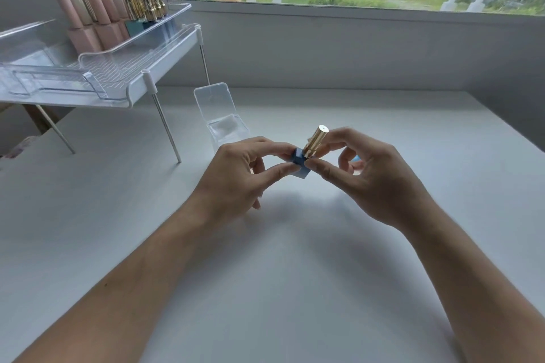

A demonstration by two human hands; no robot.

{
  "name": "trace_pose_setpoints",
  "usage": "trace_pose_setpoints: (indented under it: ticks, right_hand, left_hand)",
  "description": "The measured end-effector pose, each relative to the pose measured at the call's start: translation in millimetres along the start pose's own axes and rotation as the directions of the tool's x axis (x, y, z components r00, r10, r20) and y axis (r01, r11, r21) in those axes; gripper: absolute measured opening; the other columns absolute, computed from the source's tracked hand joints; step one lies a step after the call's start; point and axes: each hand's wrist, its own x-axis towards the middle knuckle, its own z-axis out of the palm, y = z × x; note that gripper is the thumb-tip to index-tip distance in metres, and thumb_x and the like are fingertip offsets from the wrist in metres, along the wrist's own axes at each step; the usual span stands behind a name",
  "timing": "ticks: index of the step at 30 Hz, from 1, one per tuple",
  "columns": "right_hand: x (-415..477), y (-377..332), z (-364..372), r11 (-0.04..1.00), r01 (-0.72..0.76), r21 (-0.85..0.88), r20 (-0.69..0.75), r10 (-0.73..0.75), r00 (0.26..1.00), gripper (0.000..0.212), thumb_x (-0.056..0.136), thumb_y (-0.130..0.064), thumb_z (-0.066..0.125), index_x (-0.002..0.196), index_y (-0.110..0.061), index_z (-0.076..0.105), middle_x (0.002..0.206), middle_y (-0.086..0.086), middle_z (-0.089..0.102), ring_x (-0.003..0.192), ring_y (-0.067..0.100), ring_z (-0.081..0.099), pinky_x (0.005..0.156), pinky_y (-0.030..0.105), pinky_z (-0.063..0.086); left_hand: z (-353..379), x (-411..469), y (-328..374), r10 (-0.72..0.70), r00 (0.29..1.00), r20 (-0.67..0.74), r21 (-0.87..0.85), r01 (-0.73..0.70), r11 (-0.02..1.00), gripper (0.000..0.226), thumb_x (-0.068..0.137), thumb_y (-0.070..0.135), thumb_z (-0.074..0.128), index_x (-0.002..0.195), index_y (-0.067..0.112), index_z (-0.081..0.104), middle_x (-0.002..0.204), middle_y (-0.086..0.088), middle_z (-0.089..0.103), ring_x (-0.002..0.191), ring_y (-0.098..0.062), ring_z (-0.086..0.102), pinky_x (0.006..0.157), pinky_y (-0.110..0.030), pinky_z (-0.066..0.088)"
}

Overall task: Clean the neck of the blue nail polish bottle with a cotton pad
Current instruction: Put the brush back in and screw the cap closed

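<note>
A blue nail polish bottle [300, 164] with a gold cap [316, 141] is held above the white table, tilted to the right. My left hand [241, 174] pinches the blue body between thumb and fingers. My right hand [371, 177] has its thumb against the bottle's base and its fingers curled behind the cap. The cap is on the bottle, so the neck is hidden. A clear open box [222, 124] holding white cotton pads stands just behind my hands.
A clear tiered rack [97, 74] on thin metal legs stands at the back left, carrying several pink and gold-capped polish bottles [97, 15]. A window runs along the wall behind the white table [265, 244].
</note>
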Motion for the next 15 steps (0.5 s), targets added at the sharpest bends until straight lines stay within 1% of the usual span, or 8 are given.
trace_pose_setpoints:
  ticks: [2,3,6,8,10,13,15]
  right_hand:
    - [1,3,2,1.0,0.006,0.0,0.019,-0.006,1.0,0.016,0.099,-0.042,0.082,0.112,-0.034,0.078,0.115,-0.02,0.081,0.075,0.017,0.063,0.083,0.046,0.061]
    - [1,4,2,1.0,0.007,0.009,0.026,-0.007,1.0,0.014,0.099,-0.041,0.082,0.111,-0.035,0.079,0.115,-0.02,0.081,0.077,0.016,0.064,0.083,0.046,0.062]
    - [1,4,4,0.999,0.006,0.045,0.059,-0.009,0.998,0.014,0.099,-0.037,0.083,0.112,-0.037,0.08,0.115,-0.022,0.081,0.082,0.015,0.068,0.08,0.04,0.062]
    - [1,4,6,0.997,-0.002,0.074,0.076,-0.003,0.997,0.014,0.099,-0.036,0.082,0.113,-0.038,0.08,0.114,-0.021,0.081,0.085,0.014,0.07,0.078,0.038,0.063]
    - [1,5,8,0.996,-0.012,0.094,0.074,0.005,0.997,0.012,0.1,-0.035,0.081,0.112,-0.037,0.08,0.113,-0.019,0.081,0.086,0.015,0.072,0.079,0.042,0.065]
    - [0,5,13,0.993,-0.014,0.115,0.074,0.006,0.997,0.011,0.1,-0.036,0.081,0.111,-0.037,0.079,0.114,-0.018,0.082,0.087,0.016,0.074,0.08,0.05,0.065]
    - [-1,4,17,0.992,-0.013,0.125,0.075,0.003,0.997,0.012,0.1,-0.039,0.08,0.111,-0.038,0.078,0.113,-0.019,0.081,0.089,0.016,0.075,0.08,0.053,0.066]
  left_hand:
    - [0,-1,1,0.001,1.0,-0.01,-0.003,-0.001,1.0,0.022,0.101,0.027,0.085,0.122,0.034,0.086,0.108,0.02,0.08,0.055,-0.015,0.057,0.04,-0.031,0.059]
    - [0,-1,1,0.002,1.0,-0.01,-0.001,-0.002,1.0,0.022,0.101,0.027,0.085,0.123,0.034,0.086,0.108,0.02,0.08,0.055,-0.014,0.057,0.04,-0.033,0.059]
    - [0,-3,1,-0.002,1.0,-0.009,-0.003,0.002,1.0,0.024,0.101,0.029,0.085,0.125,0.033,0.086,0.109,0.019,0.08,0.055,-0.013,0.057,0.041,-0.04,0.062]
    - [1,-4,2,-0.004,1.0,-0.014,-0.009,0.004,1.0,0.025,0.101,0.029,0.085,0.125,0.032,0.086,0.11,0.018,0.08,0.055,-0.014,0.058,0.042,-0.041,0.062]
    - [2,-6,2,0.0,1.0,-0.022,0.002,0.0,1.0,0.025,0.101,0.029,0.085,0.126,0.031,0.086,0.112,0.016,0.08,0.057,-0.016,0.059,0.042,-0.038,0.062]
    - [4,-11,2,0.023,0.999,-0.037,0.037,-0.022,0.999,0.024,0.102,0.028,0.084,0.126,0.03,0.086,0.113,0.015,0.08,0.062,-0.023,0.062,0.041,-0.033,0.06]
    - [3,-16,3,0.013,0.999,-0.043,0.044,-0.011,0.999,0.024,0.104,0.03,0.082,0.127,0.032,0.086,0.115,0.015,0.079,0.065,-0.024,0.064,0.042,-0.034,0.061]
